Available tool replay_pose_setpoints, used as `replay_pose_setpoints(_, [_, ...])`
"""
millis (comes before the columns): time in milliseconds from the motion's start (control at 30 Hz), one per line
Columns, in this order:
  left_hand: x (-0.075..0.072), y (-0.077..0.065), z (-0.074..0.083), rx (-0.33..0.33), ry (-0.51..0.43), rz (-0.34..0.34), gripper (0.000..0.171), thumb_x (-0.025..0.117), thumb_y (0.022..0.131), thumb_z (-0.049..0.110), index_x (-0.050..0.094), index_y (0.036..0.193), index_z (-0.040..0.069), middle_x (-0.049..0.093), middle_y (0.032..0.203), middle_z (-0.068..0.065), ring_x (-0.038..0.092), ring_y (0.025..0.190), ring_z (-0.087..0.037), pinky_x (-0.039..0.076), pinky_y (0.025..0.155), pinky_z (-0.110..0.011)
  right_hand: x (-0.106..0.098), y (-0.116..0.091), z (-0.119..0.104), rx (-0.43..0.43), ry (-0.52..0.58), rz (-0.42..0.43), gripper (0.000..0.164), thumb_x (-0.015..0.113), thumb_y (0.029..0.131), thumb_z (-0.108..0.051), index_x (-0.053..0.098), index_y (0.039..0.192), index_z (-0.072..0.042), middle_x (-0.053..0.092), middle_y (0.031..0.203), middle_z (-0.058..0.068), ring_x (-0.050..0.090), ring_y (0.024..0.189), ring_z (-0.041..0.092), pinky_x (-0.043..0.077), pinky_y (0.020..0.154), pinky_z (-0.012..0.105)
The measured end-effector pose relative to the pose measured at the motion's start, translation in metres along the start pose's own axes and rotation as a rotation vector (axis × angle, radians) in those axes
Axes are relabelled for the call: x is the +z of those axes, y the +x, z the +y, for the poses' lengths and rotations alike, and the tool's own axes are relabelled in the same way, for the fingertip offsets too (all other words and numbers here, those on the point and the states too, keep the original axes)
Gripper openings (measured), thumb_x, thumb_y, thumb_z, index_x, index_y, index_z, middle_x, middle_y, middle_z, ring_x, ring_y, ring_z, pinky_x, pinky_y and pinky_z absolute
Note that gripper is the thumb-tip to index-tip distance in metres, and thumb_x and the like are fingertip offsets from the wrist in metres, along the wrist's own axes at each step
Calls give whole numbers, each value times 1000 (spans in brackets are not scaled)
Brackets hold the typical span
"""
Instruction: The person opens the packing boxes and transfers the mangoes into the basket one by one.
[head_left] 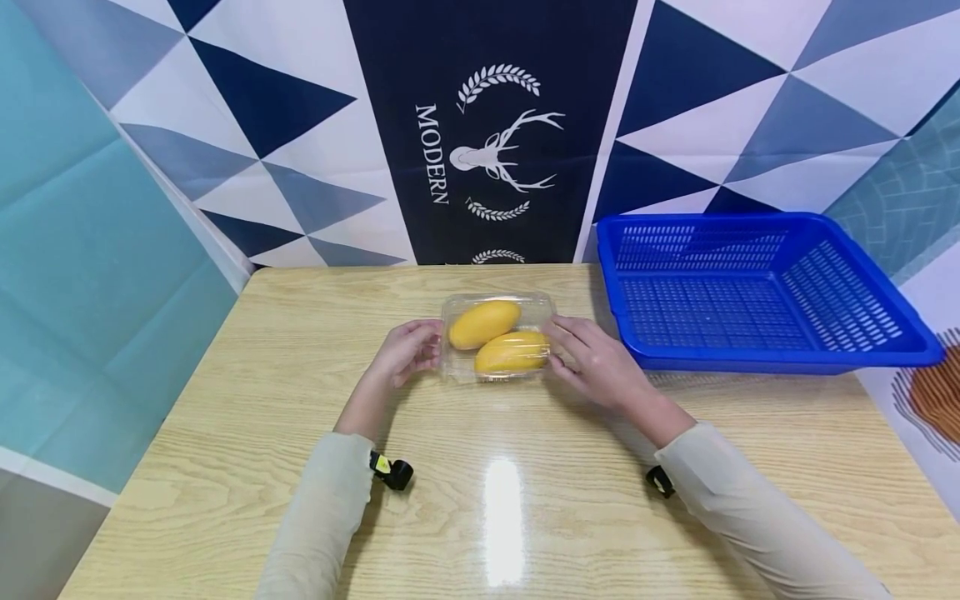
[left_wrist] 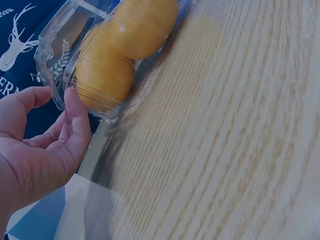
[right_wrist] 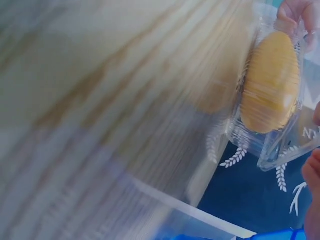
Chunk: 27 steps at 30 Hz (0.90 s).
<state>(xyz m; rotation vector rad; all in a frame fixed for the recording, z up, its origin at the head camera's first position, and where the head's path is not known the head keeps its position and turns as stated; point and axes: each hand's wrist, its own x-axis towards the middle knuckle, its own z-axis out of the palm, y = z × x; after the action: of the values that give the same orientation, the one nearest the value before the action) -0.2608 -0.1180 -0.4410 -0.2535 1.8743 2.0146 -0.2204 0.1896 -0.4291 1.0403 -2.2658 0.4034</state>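
A clear plastic clamshell box (head_left: 536,310) lies on the wooden table and holds two yellow mangoes, a rear one (head_left: 485,324) and a front one (head_left: 513,353). My left hand (head_left: 408,352) is at the box's left end; in the left wrist view its thumb and forefinger pinch the rim. The lid (left_wrist: 46,60) stands a little apart from the base there. My right hand (head_left: 596,362) holds the right end, its fingers bent over the edge. Only some of its fingertips (right_wrist: 313,172) show in the right wrist view, beside the lid.
A blue plastic basket (head_left: 757,367) with slotted walls stands to the right, close beyond my right hand. Behind the table (head_left: 247,500) hangs a patterned cloth (head_left: 495,233) with a deer head. Each wrist wears a small black camera.
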Motion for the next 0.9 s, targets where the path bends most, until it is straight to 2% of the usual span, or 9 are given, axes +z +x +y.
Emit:
replay_pose_setpoints(133, [0, -1, 0, 5, -2, -11, 43, 55, 94, 24, 49, 130, 2, 51, 92, -1, 55, 63, -6, 54, 61, -17, -1, 0, 0, 45, 10, -24, 44, 67, 79, -16, 60, 121, -4, 61, 121, 17, 57, 110, 32, 49, 93, 45])
replay_pose_setpoints(500, [0, 0, 0, 3, -8, 3, 46, 56, 93, 27, 48, 130, 1, 52, 82, 2, 56, 62, -7, 54, 60, -18, 0, -3, 1, 67, 18, -15, 47, 69, 78, -16, 59, 122, -4, 61, 121, 18, 57, 109, 33, 49, 92, 45])
replay_pose_setpoints(733, [1, 0, 1, -3, -13, 6, 48, 56, 92, 31, 47, 130, 2, 57, 81, 2, 57, 60, -6, 54, 59, -18, 2, -2, 0, 107, 29, 20, 44, 65, 81, -12, 58, 123, -2, 60, 121, 18, 56, 109, 32, 50, 92, 44])
replay_pose_setpoints(900, [2, 0, 3, -2, -4, 7, 50, 56, 92, 33, 45, 131, 3, 57, 89, -1, 57, 61, -6, 55, 60, -18, 4, 0, 0, 158, 68, 55, 44, 67, 80, -7, 57, 122, 1, 60, 121, 20, 57, 108, 34, 48, 93, 46])
